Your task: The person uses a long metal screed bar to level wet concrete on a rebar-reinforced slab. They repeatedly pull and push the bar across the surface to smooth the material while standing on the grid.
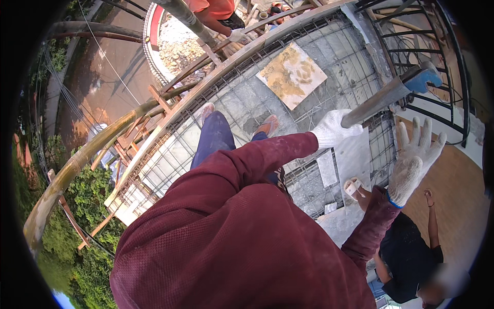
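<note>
My left hand (pixel 332 129), in a white knit glove, is closed round the lower end of a grey metal pipe (pixel 375 100). The pipe slants up to the right and ends near a blue piece (pixel 425 80) beside a black metal railing. My right hand (pixel 416 159), gloved as well, is raised to the right of the pipe with fingers spread and nothing in it. Beneath the pipe lies a grid of thin steel bars (pixel 236 100) over grey panels. A square pale board (pixel 292 75) smeared with tan material rests on the grid.
A wooden form edge (pixel 226 67) curves along the slab's left side, with bamboo poles (pixel 77 165) and a road beyond. The black railing (pixel 411 51) stands at right. A person in black (pixel 411 255) is at lower right; another in orange (pixel 211 13) is beyond the edge.
</note>
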Available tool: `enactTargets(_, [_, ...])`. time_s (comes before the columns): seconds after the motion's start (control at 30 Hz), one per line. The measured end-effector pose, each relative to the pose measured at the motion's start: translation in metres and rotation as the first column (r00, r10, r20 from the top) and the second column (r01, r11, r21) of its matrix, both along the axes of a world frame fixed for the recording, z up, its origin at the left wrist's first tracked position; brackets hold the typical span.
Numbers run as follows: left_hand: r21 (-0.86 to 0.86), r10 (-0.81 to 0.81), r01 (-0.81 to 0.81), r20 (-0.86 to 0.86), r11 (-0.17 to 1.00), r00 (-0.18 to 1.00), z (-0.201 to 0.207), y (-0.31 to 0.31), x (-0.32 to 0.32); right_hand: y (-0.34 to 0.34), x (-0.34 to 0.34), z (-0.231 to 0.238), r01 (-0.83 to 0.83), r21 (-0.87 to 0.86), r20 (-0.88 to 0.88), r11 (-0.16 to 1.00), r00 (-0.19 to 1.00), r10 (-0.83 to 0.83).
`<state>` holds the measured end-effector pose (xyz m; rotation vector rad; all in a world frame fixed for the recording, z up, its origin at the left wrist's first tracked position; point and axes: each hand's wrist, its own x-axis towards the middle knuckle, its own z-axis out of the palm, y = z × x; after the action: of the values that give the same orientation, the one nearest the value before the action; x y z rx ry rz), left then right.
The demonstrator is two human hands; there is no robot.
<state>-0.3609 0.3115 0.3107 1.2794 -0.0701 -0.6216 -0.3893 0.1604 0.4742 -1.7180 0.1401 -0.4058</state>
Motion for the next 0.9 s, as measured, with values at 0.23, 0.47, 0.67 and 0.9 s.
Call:
enactTargets(0.23, [0.182,-0.09,-0.008,0.525,0.983,0.846,-0.028,0.033,0.068,0.026,0.064,0.097,-0.235,-0.526,-0.252,0.817,0.961,0.114])
enactTargets(0.47, [0.345,-0.122,-0.154,0.659,0.926,0.742,-0.129,0.118,0.127,0.098,0.111,0.026,-0.516,-0.62,-0.621,0.592,0.783,0.032])
enactTargets(0.67, [0.474,-0.244,-0.054,0.543,0.879,0.804,-0.183,0.156,0.174,0.144,0.155,-0.029,-0.477,-0.52,-0.657,0.708,0.754,0.025])
enactTargets(0.9, [0.499,-0.245,-0.042,0.496,0.866,0.833,-0.204,0.184,0.204,0.167,0.2,-0.058,-0.509,-0.604,-0.572,0.613,0.813,0.111])
